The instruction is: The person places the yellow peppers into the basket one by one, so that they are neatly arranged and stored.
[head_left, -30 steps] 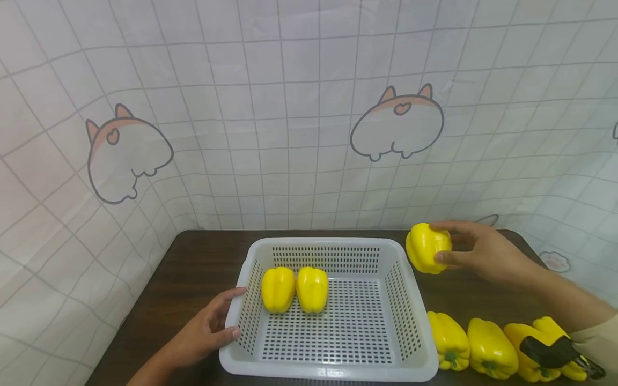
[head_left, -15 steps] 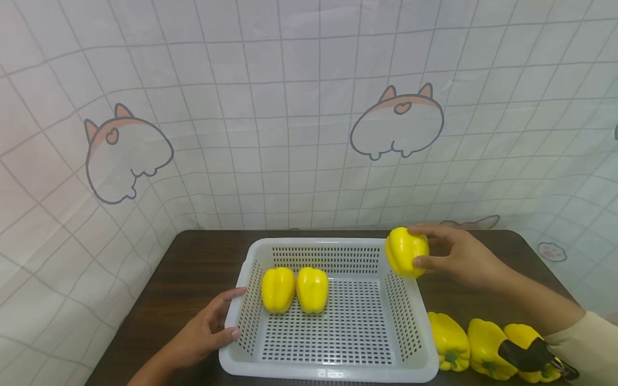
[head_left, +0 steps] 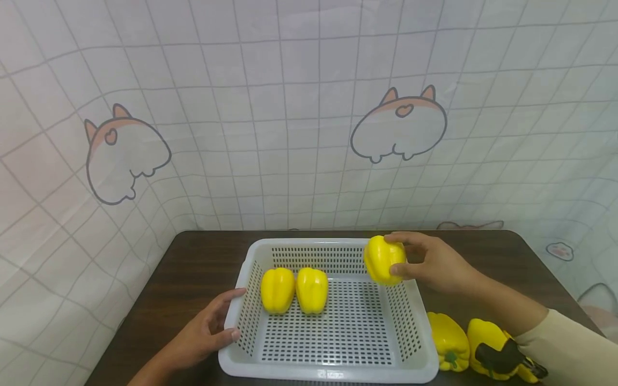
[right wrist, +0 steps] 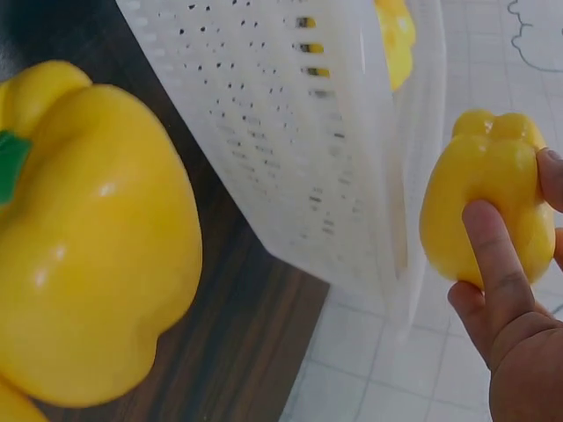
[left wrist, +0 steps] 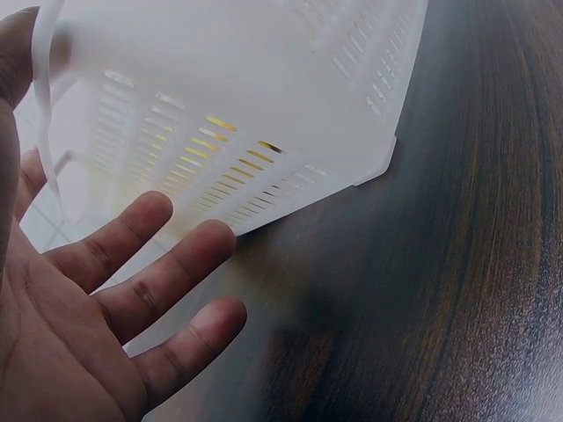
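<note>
My right hand holds a yellow bell pepper by its side, thumb and fingers around it. The pepper is over the back right part of a white perforated plastic basket. In the right wrist view the held pepper has its lobed end up, past the basket's rim. At the basket's left side rests my left hand, with the thumb and a fingertip on the rim. The left wrist view shows several of its fingers extended beside the slotted wall. Two yellow peppers lie side by side inside the basket, toward the left.
Right of the basket, more yellow bell peppers lie on the dark wooden table, partly hidden by the right sleeve and a black strap. A white gridded cloth hangs behind the table.
My right hand has carried the pepper leftward and slightly down, from right of the basket to over its back right part. The left hand and the basket stay where they were.
</note>
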Demonstrator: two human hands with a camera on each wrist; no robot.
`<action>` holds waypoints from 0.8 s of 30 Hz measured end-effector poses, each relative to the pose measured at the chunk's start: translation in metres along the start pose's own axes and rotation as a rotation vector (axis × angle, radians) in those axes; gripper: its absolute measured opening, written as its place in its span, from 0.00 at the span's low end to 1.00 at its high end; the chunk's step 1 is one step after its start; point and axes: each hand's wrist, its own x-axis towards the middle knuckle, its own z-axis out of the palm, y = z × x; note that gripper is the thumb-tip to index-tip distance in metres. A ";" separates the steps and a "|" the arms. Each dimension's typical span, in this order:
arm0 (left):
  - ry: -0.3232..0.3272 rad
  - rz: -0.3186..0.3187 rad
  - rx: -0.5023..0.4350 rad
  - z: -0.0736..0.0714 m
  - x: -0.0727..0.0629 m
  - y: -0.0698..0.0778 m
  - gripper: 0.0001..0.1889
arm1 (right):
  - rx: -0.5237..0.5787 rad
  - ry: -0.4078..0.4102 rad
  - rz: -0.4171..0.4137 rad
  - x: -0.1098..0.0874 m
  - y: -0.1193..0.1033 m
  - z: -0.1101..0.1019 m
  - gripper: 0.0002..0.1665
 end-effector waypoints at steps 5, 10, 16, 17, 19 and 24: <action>-0.003 0.004 -0.008 0.000 0.000 -0.001 0.37 | 0.002 -0.005 -0.012 0.004 -0.004 0.010 0.39; -0.009 0.014 -0.017 0.000 0.000 -0.001 0.37 | 0.023 -0.012 -0.015 0.007 -0.005 0.019 0.37; -0.007 0.014 -0.030 0.000 0.000 -0.002 0.38 | 0.054 0.002 0.017 0.010 -0.004 0.030 0.37; -0.006 0.016 -0.027 0.000 0.000 -0.002 0.38 | 0.061 0.003 0.026 0.011 -0.004 0.032 0.37; -0.002 0.014 -0.022 0.001 0.000 -0.002 0.38 | 0.067 0.004 0.041 0.012 -0.005 0.036 0.36; -0.004 0.011 -0.022 0.001 0.000 -0.002 0.38 | 0.073 -0.013 0.047 0.014 -0.007 0.042 0.36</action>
